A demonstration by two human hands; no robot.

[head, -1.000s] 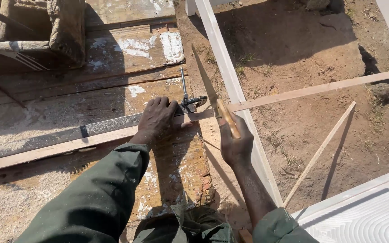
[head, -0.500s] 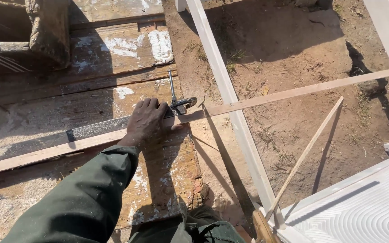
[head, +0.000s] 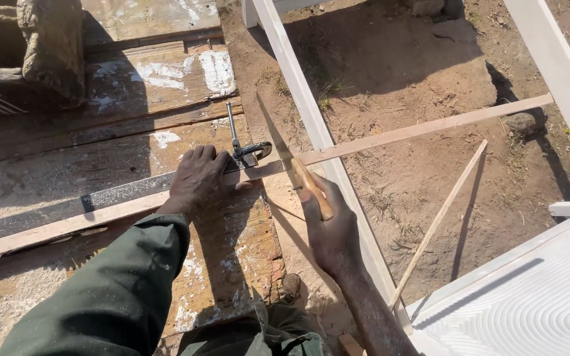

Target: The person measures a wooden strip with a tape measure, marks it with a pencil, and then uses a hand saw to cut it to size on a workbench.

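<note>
My left hand [head: 199, 178] presses flat on a long thin wooden strip [head: 390, 135] that lies across a worn wooden bench [head: 133, 142]. A metal clamp [head: 242, 148] sits right beside that hand, against the strip. My right hand [head: 328, 227] grips the wooden handle of a hand saw [head: 285, 161]. The saw's blade crosses the strip just past the bench edge, close to the clamp. A dark flat bar [head: 126, 190] lies along the strip under my left hand.
White painted frame rails [head: 311, 125] run over the bare dirt ground [head: 417, 72] on the right. A second thin stick [head: 440, 217] leans there. A white ribbed panel [head: 536, 290] fills the lower right corner. A stone [head: 519, 122] lies on the dirt.
My right hand was out of view half a second ago and is back at the strip with the saw. My left hand has stayed pressed on the strip.
</note>
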